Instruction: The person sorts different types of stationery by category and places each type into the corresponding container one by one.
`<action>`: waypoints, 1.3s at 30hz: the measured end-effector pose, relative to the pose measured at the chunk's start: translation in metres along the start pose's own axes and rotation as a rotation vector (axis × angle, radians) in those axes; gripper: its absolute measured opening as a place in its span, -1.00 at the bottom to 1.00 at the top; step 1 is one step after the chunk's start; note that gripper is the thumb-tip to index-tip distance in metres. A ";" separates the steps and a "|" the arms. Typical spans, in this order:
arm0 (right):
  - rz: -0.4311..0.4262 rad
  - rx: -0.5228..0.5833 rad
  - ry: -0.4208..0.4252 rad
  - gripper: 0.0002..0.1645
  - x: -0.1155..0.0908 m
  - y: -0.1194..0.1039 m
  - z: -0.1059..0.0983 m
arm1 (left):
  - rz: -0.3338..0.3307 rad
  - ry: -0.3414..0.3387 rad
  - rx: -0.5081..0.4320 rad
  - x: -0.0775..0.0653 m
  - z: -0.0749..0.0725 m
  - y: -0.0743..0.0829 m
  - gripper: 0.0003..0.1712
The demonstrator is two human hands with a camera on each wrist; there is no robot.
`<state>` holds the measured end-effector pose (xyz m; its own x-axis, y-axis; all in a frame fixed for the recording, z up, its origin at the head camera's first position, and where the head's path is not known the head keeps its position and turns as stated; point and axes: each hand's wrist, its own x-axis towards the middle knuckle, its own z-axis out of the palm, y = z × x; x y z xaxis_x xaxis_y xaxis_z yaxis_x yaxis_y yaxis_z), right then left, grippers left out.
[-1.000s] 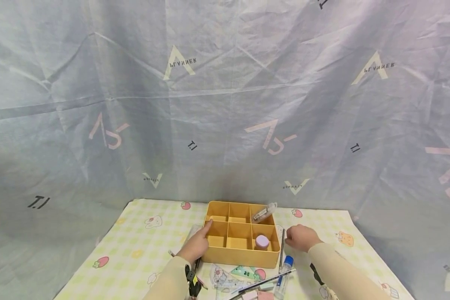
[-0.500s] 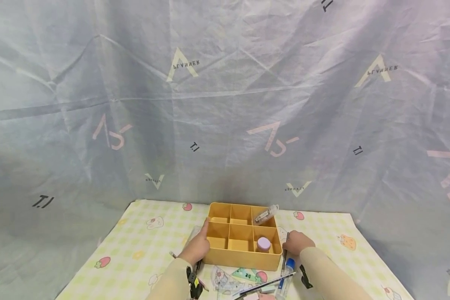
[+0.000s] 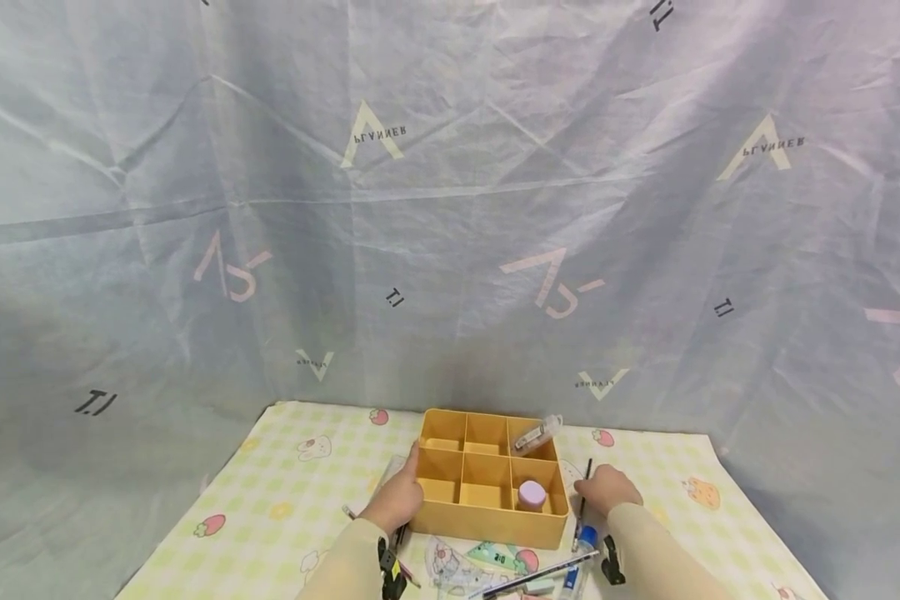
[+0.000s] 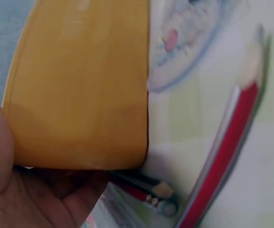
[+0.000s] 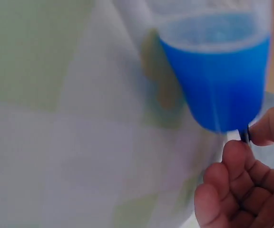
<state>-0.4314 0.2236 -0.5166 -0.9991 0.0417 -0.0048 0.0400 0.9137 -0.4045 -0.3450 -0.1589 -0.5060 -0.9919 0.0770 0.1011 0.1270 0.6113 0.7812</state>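
A yellow six-compartment organizer box (image 3: 487,522) stands on the table. My left hand (image 3: 399,498) grips its left wall, thumb at the rim and fingers against the outside. To the right of the box, my right hand (image 3: 610,489) pinches a slim dark pencil (image 3: 588,469) between thumb and forefinger. In the right wrist view, the pencil (image 5: 244,135) shows only briefly behind the blue cap (image 5: 218,80) of a clear tube. A small lilac-topped round item (image 3: 532,494) sits in the front right compartment. Leaning in the back right one is a clear plastic dispenser (image 3: 538,435).
In front of the box lie a striped pencil (image 3: 543,573), a green triangle ruler (image 3: 492,555) and the blue-capped tube (image 3: 587,537). A red pencil (image 4: 227,156) lies near the box's front left corner. A grey printed curtain (image 3: 450,250) hangs behind the table.
My right hand has moved in to the pencil beside the box and taken hold of it; the pencil has shifted away from the box. The left hand stays at the box's left wall.
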 end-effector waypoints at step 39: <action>-0.343 0.662 0.329 -0.85 -0.016 -0.134 -0.085 | -0.080 -0.010 0.062 -0.004 -0.007 0.014 -0.16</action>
<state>-0.4202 0.1349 -0.3845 -0.8957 0.0138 0.4444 -0.3856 0.4735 -0.7919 -0.3396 -0.1558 -0.4914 -0.9989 0.0336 0.0334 0.0473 0.6633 0.7468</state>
